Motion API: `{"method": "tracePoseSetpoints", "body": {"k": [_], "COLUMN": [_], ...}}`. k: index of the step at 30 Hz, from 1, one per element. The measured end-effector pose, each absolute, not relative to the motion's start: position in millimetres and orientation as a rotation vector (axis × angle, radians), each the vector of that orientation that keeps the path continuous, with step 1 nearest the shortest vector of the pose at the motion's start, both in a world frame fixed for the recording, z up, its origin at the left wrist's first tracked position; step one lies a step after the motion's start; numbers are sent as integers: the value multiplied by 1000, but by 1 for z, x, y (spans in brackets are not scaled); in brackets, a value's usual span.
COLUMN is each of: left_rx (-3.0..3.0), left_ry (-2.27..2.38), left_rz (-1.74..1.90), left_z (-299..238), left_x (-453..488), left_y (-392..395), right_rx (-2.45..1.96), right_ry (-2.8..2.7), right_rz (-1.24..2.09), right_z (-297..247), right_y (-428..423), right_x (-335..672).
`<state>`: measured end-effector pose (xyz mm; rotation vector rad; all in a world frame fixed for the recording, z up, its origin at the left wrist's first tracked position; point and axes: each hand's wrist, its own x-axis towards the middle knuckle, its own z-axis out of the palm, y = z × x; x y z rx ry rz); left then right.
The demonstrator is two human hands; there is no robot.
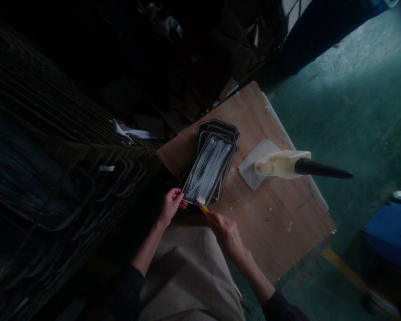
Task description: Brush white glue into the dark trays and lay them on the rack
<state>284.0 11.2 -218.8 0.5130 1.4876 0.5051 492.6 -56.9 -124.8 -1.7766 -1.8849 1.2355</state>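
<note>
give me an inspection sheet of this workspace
surface: wooden board, white flecks on it
job's things: tray streaked white, on top of a stack of trays; brush at its near edge
clutter: white jug with a black end, on a white sheet
grippers: left hand grips the tray's near corner; right hand holds the brush
cables: nothing seen
surroundings: dark racks at left; green floor; blue crate at right

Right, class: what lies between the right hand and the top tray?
A yellow-handled brush, held by the right hand, white tip at the top tray; head view.
</note>
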Motion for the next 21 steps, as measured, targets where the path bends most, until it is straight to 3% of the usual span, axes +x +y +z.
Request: {"method": "tracePoseSetpoints", "body": {"k": [8, 16, 21], "left_rx": [562, 521, 473], "left_ry": [1537, 1554, 1523], "left_rz": [524, 548, 551], "left_z": [-221, -216, -215], "left_x": [287, 292, 292], "left_y": [9, 8, 5], "right_rx": [-1630, -1737, -1705], "right_ry": [-1685, -1686, -1850], "right_rz": [1437, 775, 702], "right_z": [-139, -166, -176], "right_y": [-1, 85, 75], "right_x": [503, 548, 539]}}
